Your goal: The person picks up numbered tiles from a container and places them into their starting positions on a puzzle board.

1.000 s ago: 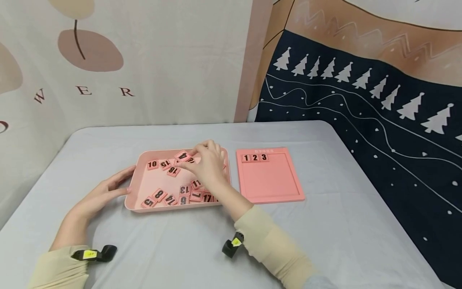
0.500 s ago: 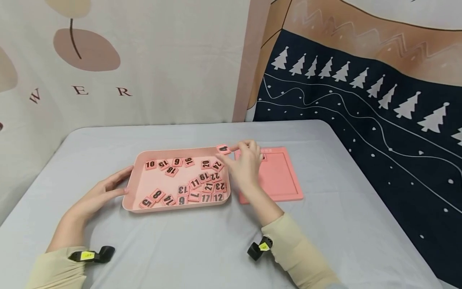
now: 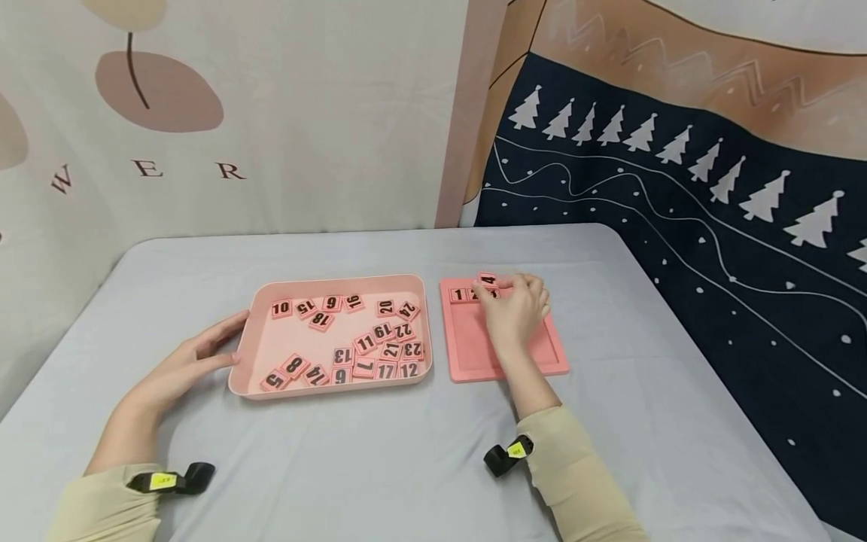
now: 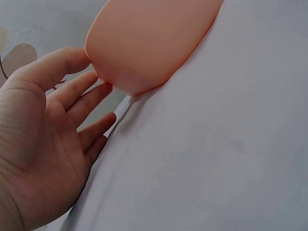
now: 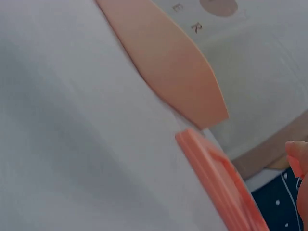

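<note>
Two hands at a table (image 3: 325, 467) w/ a pale cloth. R hand (image 3: 512, 312) pinches tile 4 (image 3: 487, 279) btwn thumb and fingers, at the far edge of a pink board (image 3: 467, 342) — just beyond tile 3 (image 3: 495, 293), which is R of tile 1 (image 3: 457, 295). Can't tell if tile 4 touches anything. It's approx. square, no clear long axis; its numeral looks turned sideways vs. upright tile 1. R hand is by far the nearer to the board. L hand (image 3: 186, 365), fingers loosely spread, grasping nothing, touches the L end of a tray (image 3: 274, 346) of loose number tiles (image 3: 366, 344) — well apart from the board.
</note>
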### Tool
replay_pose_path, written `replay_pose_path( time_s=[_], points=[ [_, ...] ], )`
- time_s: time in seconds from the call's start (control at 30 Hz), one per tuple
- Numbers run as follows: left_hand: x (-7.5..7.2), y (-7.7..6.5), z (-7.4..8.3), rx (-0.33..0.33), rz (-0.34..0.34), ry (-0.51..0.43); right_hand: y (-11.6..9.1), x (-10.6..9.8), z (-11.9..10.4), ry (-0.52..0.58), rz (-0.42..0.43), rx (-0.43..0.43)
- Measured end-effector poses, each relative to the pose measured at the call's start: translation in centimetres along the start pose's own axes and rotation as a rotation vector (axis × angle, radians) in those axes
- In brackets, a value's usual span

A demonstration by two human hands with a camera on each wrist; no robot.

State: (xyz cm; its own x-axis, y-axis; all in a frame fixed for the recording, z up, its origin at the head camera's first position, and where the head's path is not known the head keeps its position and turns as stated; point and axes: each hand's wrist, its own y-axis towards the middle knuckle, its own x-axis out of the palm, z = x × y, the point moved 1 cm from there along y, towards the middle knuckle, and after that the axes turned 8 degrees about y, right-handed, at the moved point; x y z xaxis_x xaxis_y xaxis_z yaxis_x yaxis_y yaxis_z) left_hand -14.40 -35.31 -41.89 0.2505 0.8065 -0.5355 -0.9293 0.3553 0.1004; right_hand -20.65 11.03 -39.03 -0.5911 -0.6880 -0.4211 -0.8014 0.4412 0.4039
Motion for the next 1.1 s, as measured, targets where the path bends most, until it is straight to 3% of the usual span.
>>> replay_pose_path(
  time_s=[0.3, 0.67, 1.1],
  points=[
    [-0.2, -0.1, -0.1, -0.010, 0.000, 0.000, 1.2, -0.4, 2.3, -0.117, 0.057, 0.127],
    [-0.1, 0.0, -0.2, 0.006, 0.001, 0.001, 1.7, 0.2, 3.3, -0.232, 0.050, 0.264],
    [0.1, 0.1, 0.0, 0.007, 0.005, 0.003, 1.8, 0.7, 4.7, -0.343, 0.008, 0.301]
  ],
)
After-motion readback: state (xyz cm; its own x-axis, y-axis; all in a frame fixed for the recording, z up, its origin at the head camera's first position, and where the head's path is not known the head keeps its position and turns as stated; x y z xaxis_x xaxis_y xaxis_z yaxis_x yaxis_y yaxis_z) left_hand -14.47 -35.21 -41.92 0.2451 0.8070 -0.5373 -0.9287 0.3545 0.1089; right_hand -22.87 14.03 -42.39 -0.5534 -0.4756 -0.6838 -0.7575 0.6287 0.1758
